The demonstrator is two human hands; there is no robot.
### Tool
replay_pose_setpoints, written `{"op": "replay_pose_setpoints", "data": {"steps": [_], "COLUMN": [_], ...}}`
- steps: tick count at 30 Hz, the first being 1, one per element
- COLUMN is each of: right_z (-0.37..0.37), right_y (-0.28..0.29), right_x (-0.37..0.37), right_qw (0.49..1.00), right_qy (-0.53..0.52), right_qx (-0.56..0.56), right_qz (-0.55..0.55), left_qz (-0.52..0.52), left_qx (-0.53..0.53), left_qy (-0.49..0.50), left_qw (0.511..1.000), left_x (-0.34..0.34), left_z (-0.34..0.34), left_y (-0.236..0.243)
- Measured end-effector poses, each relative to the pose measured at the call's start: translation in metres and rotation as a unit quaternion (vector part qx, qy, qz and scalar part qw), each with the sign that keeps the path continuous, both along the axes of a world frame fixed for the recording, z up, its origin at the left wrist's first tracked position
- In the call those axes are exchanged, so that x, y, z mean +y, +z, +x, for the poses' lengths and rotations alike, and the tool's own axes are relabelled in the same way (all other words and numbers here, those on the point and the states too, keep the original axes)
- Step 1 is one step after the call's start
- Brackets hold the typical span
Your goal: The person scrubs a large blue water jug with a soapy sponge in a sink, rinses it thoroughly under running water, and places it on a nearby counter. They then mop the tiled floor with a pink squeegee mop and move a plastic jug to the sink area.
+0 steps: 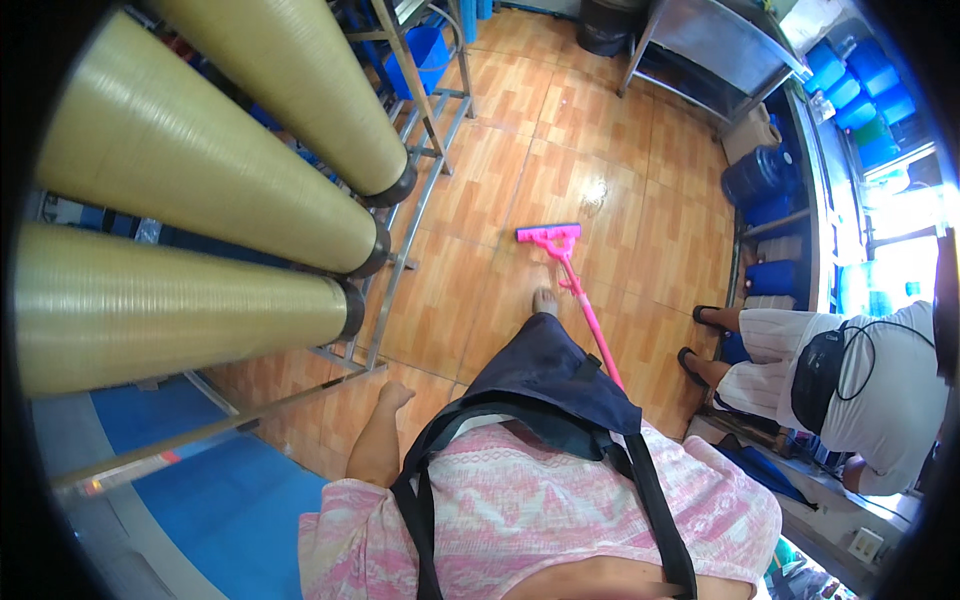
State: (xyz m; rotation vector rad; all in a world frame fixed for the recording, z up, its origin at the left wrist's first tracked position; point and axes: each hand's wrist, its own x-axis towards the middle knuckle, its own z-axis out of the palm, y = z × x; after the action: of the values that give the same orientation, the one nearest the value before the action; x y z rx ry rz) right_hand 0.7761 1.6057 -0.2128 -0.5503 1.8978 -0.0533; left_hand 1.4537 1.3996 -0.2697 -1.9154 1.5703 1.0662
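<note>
My left hand (396, 394) hangs low beside my left side, past the short sleeve of my pink and white top. It holds nothing that I can see, and its small fingers look stretched out. A pink sponge mop (549, 233) with a blue edge rests its head on the floor ahead of me. Its pink handle (592, 325) runs back toward me and passes behind my dark apron (545, 375). My right hand is not visible; the apron and top cover the handle's upper end. My bare foot (545, 300) stands near the mop head.
Large yellowish tanks (180, 300) lean over a metal frame (400, 230) at left. A person in white (840, 370) bends at right, beside large blue water jugs (755, 180). A metal table (705, 60) stands at the back. The tiled floor (595, 190) has a wet-looking patch.
</note>
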Motion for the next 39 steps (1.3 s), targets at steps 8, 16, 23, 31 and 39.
{"op": "replay_pose_setpoints", "data": {"steps": [8, 16, 23, 31, 39], "right_z": [0.022, 0.054, 0.048, 0.121, 0.192], "right_y": [-0.067, -0.132, -0.106, -0.136, -0.112], "right_x": [-0.360, -0.839, -1.058, -0.838, -0.581], "right_qw": [0.968, 0.954, 0.953, 0.981, 0.928], "right_qy": [-0.235, -0.247, -0.175, 0.025, 0.242], "right_qx": [-0.068, -0.040, -0.042, -0.008, 0.110], "right_qz": [-0.055, -0.166, -0.245, -0.193, -0.261], "left_qz": [-0.126, -0.074, -0.111, -0.092, -0.124], "left_qx": [0.251, 0.186, 0.170, 0.150, 0.207], "left_qy": [0.162, 0.115, 0.140, 0.005, -0.086], "left_qw": [0.946, 0.973, 0.969, 0.984, 0.967], "left_x": [-0.200, -0.348, -0.419, -0.404, -0.381], "left_z": [-0.115, -0.184, -0.206, -0.204, -0.170], "left_y": [0.008, 0.098, 0.113, 0.109, 0.104]}}
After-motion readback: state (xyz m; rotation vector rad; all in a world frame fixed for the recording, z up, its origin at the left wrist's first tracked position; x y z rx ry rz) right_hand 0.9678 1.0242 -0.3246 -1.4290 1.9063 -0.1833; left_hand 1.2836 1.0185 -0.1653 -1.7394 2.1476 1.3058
